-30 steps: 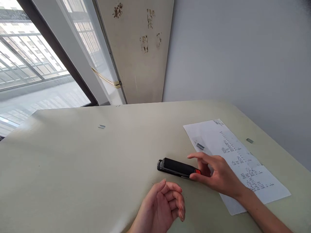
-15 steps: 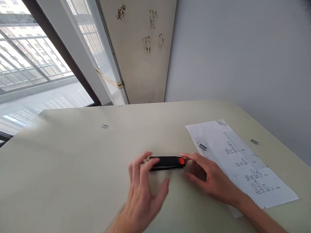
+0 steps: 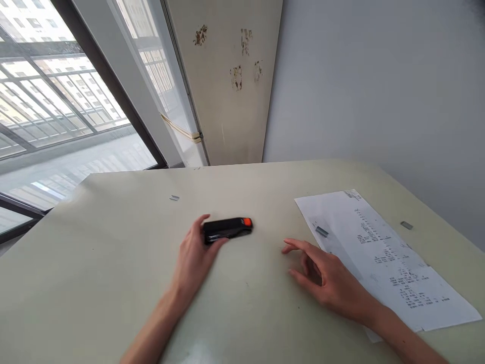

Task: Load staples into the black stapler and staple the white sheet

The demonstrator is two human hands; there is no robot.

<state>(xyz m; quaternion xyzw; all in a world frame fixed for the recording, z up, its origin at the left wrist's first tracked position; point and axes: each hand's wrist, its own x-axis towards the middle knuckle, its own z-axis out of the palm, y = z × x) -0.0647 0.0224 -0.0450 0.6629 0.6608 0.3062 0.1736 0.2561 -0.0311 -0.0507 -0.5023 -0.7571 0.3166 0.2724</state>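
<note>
A black stapler (image 3: 229, 228) with an orange-red patch at its right end is at the middle of the table. My left hand (image 3: 195, 253) grips its left end, thumb along the near side and fingers round the far side. To the right and nearer me, my right hand (image 3: 326, 275) holds nothing, its fingers apart and slightly curled, clear of the stapler. Under and beyond that forearm lies a printed paper sheet (image 3: 367, 253). A strip of staples (image 3: 322, 231) rests on the sheet's left part.
Small staple strips (image 3: 175, 197) lie at the far left of the table (image 3: 113, 283), and another small grey piece (image 3: 406, 225) is near its right edge. A grey wall (image 3: 379, 81) rises behind on the right. A window (image 3: 68, 91) is at the left.
My left hand has closed round the stapler's left end and moved it left and away from me. The stapler is apart from my right hand, which stays in nearly the same place.
</note>
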